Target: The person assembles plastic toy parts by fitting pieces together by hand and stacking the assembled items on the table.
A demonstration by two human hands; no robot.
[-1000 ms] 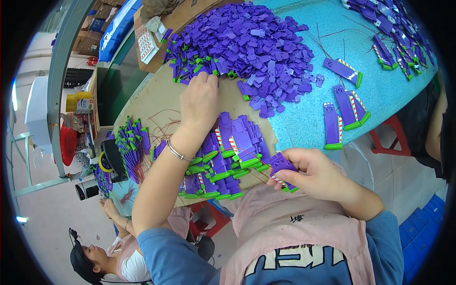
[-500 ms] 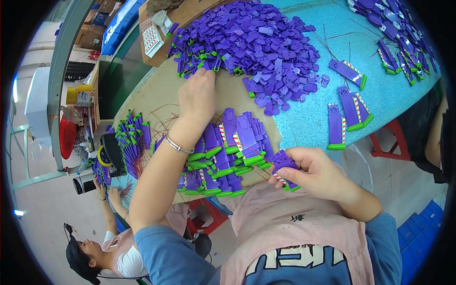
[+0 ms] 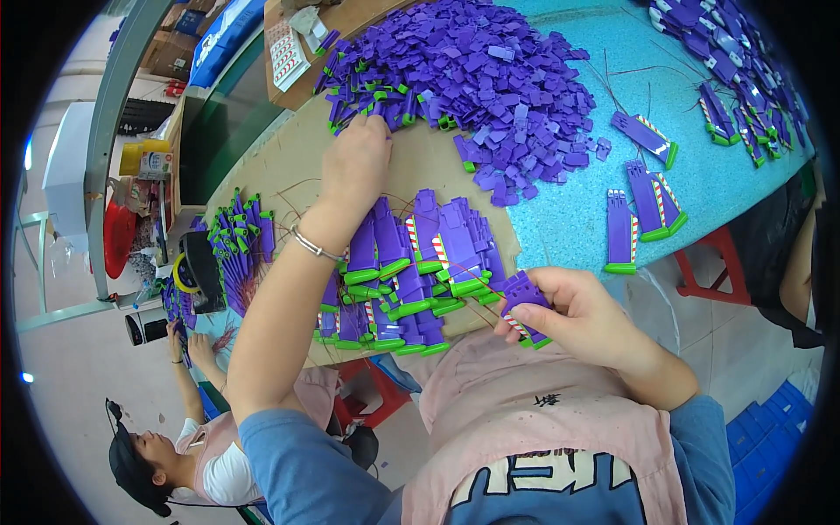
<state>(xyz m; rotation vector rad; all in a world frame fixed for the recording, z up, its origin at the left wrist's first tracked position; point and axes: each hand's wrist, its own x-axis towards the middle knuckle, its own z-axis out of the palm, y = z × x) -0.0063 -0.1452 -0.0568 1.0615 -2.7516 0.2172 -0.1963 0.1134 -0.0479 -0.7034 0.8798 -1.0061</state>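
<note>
My right hand (image 3: pixel 577 317) is closed round a purple plastic wing piece (image 3: pixel 523 296) with a green edge and a red-and-white striped strip; a thin red wire runs from it. My left hand (image 3: pixel 357 162) reaches to the near left edge of the heap, its fingers curled down among small purple pieces with green ends (image 3: pixel 381 96). The fingertips are hidden, so what they pinch does not show. Between my arms lie stacked purple wing pieces (image 3: pixel 459 241) with green edges, some striped, with thin wires among them.
A big heap of small purple plates (image 3: pixel 499 83) covers the back of the blue table (image 3: pixel 560 232). Several striped wings (image 3: pixel 619 232) lie to its right. Green-tipped parts (image 3: pixel 241 236) lie left of my left arm. A co-worker (image 3: pixel 162 464) sits at far left; a red stool (image 3: pixel 713 267) stands at right.
My left hand has shifted slightly to the left and away from me at the green-ended pieces. My right hand keeps its hold on the wing piece. The view has moved slightly.
</note>
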